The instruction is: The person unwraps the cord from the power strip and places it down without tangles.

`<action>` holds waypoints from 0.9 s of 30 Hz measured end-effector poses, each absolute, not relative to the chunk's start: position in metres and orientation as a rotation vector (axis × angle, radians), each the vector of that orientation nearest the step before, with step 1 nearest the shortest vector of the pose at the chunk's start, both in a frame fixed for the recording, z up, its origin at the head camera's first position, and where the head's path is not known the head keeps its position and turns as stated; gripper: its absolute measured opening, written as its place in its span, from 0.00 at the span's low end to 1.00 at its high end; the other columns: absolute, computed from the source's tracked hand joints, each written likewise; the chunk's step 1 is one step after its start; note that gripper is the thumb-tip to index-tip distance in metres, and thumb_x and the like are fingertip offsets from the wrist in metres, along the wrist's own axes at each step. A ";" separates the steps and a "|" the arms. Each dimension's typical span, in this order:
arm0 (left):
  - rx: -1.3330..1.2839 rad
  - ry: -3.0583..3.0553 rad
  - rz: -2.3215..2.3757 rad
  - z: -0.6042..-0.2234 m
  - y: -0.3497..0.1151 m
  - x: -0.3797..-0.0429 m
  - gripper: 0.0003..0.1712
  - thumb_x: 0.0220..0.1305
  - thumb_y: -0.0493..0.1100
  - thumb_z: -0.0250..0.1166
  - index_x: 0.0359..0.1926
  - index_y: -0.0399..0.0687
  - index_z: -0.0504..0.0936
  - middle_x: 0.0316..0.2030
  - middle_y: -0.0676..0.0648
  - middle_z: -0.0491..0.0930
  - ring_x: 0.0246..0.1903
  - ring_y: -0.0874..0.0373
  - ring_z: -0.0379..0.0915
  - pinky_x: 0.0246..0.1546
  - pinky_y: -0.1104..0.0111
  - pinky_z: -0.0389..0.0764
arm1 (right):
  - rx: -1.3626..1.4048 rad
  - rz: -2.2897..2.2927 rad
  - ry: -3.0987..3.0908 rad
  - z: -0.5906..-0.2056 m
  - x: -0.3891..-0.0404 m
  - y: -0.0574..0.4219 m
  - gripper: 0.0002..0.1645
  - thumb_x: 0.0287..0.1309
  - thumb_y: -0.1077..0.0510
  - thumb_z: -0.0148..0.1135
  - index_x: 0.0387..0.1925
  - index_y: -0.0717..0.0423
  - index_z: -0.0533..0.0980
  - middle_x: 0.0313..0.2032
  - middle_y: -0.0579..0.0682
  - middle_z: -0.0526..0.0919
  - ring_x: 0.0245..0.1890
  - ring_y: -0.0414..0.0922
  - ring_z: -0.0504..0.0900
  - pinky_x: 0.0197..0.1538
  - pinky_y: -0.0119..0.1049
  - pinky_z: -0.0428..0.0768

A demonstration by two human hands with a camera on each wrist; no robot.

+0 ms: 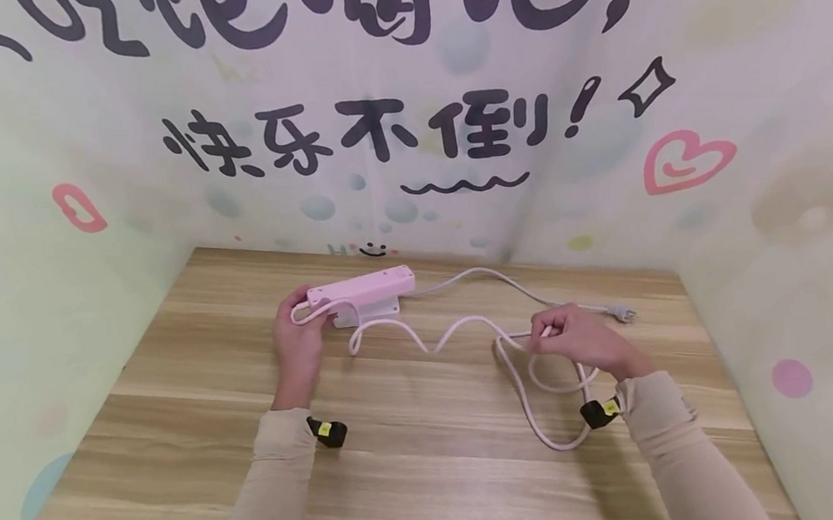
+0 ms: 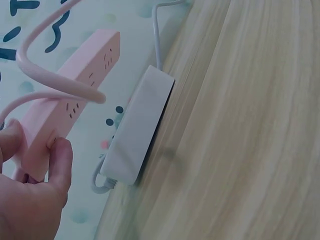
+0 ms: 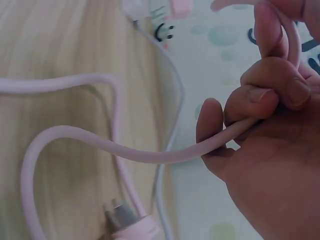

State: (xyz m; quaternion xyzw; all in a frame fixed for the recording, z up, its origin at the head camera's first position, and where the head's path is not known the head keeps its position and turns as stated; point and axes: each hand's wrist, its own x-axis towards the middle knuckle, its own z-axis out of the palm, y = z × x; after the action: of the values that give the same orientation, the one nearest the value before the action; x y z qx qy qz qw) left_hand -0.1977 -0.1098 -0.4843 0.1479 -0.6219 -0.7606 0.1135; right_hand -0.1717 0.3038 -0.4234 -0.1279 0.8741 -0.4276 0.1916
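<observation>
My left hand grips the left end of a pink power strip, with the thumb and fingers on either side of it in the left wrist view. The strip is raised off the table, its socket slots showing in that view. A pink cord loops from the strip's left end and runs in waves to the right. My right hand holds this cord in curled fingers above the table's right part. A pink plug with metal prongs shows low in the right wrist view.
A white power strip lies on the wooden table behind the pink one. Its pale grey cord runs right to a grey plug. Printed cloth walls stand at the back and sides.
</observation>
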 end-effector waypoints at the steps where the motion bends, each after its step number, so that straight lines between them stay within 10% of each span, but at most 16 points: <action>1: 0.454 -1.807 -2.233 -0.485 -0.111 -0.198 0.30 0.69 0.32 0.64 0.69 0.36 0.67 0.59 0.42 0.74 0.51 0.63 0.78 0.54 0.73 0.84 | -0.357 -1.183 2.452 -0.427 -0.171 0.303 0.11 0.61 0.53 0.68 0.29 0.56 0.82 0.22 0.38 0.75 0.24 0.36 0.69 0.31 0.31 0.68; 27: 0.726 -1.270 -2.262 -0.505 -0.124 -0.221 0.34 0.66 0.22 0.60 0.70 0.31 0.59 0.61 0.38 0.69 0.64 0.46 0.74 0.57 0.68 0.84 | -0.771 -0.914 2.671 -0.465 -0.169 0.249 0.07 0.59 0.54 0.71 0.27 0.43 0.80 0.29 0.38 0.80 0.34 0.35 0.74 0.39 0.28 0.75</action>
State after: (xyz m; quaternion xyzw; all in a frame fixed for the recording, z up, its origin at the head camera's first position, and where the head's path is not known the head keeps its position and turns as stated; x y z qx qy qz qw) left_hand -0.2211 -0.1244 -0.5055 0.2629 -0.4596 -0.8188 0.2219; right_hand -0.1690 0.2491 -0.4648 -0.2620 0.9074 -0.3105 0.1076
